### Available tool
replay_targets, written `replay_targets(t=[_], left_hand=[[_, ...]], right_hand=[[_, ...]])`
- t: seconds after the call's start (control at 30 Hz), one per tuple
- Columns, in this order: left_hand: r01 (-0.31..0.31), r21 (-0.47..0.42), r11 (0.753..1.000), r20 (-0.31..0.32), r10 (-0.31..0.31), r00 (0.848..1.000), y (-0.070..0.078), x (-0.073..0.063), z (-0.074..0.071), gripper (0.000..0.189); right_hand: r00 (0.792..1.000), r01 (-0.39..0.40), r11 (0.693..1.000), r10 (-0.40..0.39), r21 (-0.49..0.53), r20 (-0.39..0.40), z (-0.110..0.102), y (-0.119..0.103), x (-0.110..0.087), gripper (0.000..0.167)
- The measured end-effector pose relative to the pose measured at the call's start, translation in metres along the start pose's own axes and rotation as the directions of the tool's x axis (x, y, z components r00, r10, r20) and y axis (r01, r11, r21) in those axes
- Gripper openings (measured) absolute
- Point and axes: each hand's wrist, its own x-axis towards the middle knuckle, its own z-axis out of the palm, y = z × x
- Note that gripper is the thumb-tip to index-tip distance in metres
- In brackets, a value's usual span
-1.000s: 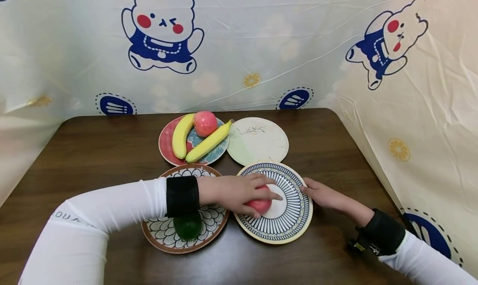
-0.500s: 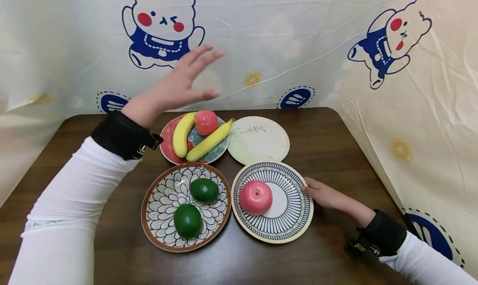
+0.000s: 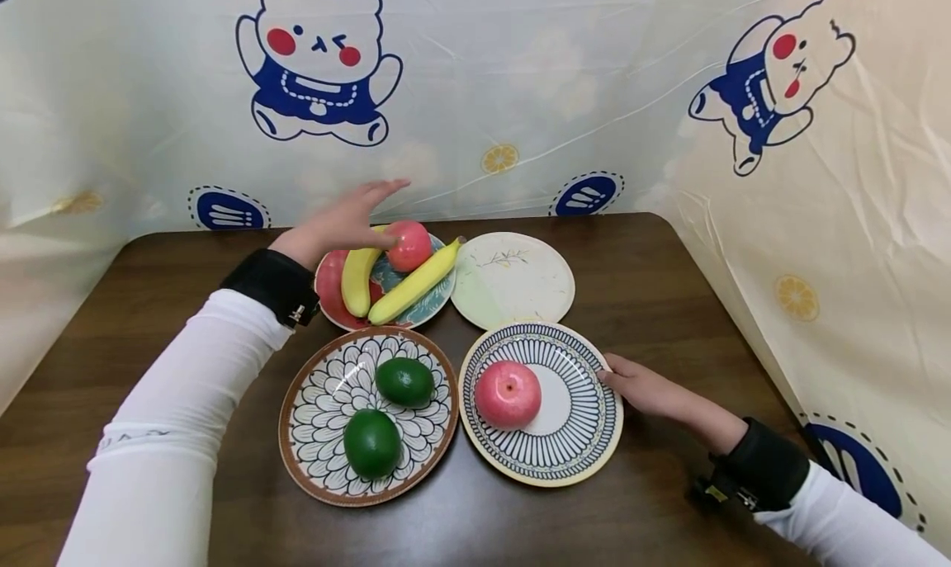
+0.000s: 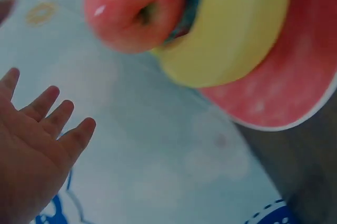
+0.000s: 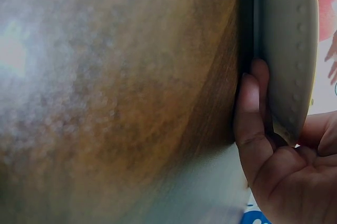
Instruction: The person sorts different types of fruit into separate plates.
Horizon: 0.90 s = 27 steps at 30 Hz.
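Note:
My left hand [image 3: 343, 220] hovers over the back-left plate with fingers spread and nothing held, close to the apple [image 3: 409, 247] there. In the left wrist view that apple [image 4: 134, 11] and a banana [image 4: 226, 29] sit apart from the spread fingers. With my right hand [image 3: 642, 385] I pinch the right rim of the blue-patterned plate [image 3: 579, 435]. The right wrist view shows fingers [image 5: 251, 98] under its rim [image 5: 287, 50] and the thumb on top. A second apple [image 3: 508, 395] rests on this plate, left of its middle.
The red and blue plate [image 3: 332, 290] also holds two bananas [image 3: 416, 285]. A brown-rimmed plate [image 3: 297, 460] in front carries two green avocados [image 3: 373, 443]. A pale plate [image 3: 513, 278] stands at the back right. A printed cloth [image 3: 461, 80] hangs behind the table [image 3: 186, 319].
My left hand let go of the apple on the blue-patterned plate, rose up and back to the left, then came down toward the back-left plate. My right hand stays on the rim.

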Motion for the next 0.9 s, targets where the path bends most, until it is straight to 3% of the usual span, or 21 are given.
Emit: replay_targets(t=[0.37, 0.73, 0.9], left_hand=[[0.064, 0.015, 0.998, 0.155, -0.065, 0.986, -0.008, 0.016, 0.037, 0.086], [0.104, 0.092, 0.99, 0.152, -0.117, 0.981, -0.01, 0.031, 0.055, 0.089], [0.092, 0.094, 0.991, 0.134, -0.104, 0.986, -0.011, 0.034, 0.059, 0.089]], right_hand=[[1.0, 0.02, 1.0, -0.02, -0.008, -0.012, 0.0, 0.002, 0.0, 0.041], [1.0, 0.025, 1.0, -0.025, 0.016, 0.0, -0.001, 0.0, 0.0, 0.039], [1.0, 0.015, 1.0, -0.015, 0.02, -0.005, 0.001, 0.002, 0.001, 0.038]])
